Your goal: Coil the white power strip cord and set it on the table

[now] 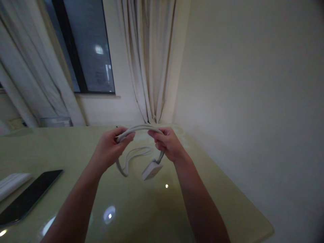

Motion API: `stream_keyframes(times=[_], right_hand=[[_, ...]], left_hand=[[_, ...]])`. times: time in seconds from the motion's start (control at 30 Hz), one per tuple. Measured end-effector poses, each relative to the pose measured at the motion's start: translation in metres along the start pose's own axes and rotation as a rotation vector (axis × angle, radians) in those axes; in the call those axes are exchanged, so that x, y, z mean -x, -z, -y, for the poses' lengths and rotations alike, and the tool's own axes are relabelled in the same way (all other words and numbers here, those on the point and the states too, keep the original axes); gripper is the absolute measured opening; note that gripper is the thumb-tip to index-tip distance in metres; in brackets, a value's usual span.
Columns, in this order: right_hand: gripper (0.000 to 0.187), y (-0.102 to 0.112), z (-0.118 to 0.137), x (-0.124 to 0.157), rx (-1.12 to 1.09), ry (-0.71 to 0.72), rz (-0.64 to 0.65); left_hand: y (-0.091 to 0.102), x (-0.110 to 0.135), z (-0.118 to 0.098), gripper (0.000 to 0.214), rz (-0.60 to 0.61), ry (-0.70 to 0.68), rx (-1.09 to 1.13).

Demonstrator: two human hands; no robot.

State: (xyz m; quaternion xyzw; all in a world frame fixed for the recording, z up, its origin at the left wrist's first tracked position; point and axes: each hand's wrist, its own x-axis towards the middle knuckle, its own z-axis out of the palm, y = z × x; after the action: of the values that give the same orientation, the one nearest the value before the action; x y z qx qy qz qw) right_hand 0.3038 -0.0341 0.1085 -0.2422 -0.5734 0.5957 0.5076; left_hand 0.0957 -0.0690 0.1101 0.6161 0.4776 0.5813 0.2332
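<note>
A white charging cable (142, 127), looped in several strands, arches between my two hands above the table. My left hand (111, 145) is closed around the left side of the loop, thumb on top of the strands. On the right side, my right hand (168, 141) pinches the strands between thumb and fingers. Below the right hand hangs a white power adapter (152, 169), tilted, at the cable's end. A loose length of the cable droops under the left hand and curves back toward the middle.
The glossy pale green table (202, 189) reflects ceiling lights. At its left lie a black phone (31, 197) and a white oblong object (12, 184). A wall (253, 94) runs along the right edge; curtains (152, 60) and a window (88, 47) stand behind.
</note>
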Motion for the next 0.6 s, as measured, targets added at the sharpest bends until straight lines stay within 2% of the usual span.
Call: stream_keyframes(times=[0.07,0.17,0.3,0.37,0.43,0.53,0.6], right_hand=[[0.044,-0.002,0.024,0.012,-0.135,0.041,-0.029],[0.050,0.000,0.053,0.029,-0.186,0.146,-0.175],[0.051,0.011,0.072,0.043,-0.196,0.318,-0.321],[0.051,0.017,0.075,0.045,-0.222,0.361,-0.332],[0.050,0.022,0.073,0.042,-0.238,0.358,-0.329],[0.052,0.024,0.058,0.029,-0.285,0.343,-0.330],[0.055,0.022,0.043,0.019,-0.351,0.375,-0.355]], left_hand=[[-0.002,-0.009,0.025,0.024,-0.053,0.044,0.007],[-0.009,-0.019,0.069,0.026,-0.058,0.136,-0.007],[-0.017,-0.018,0.116,0.040,-0.137,0.175,0.090],[-0.020,-0.016,0.125,0.053,-0.161,0.196,0.140],[-0.025,-0.014,0.125,0.064,-0.155,0.268,0.262],[-0.041,-0.008,0.114,0.065,-0.111,0.409,0.502],[-0.058,-0.001,0.106,0.063,-0.082,0.442,0.553]])
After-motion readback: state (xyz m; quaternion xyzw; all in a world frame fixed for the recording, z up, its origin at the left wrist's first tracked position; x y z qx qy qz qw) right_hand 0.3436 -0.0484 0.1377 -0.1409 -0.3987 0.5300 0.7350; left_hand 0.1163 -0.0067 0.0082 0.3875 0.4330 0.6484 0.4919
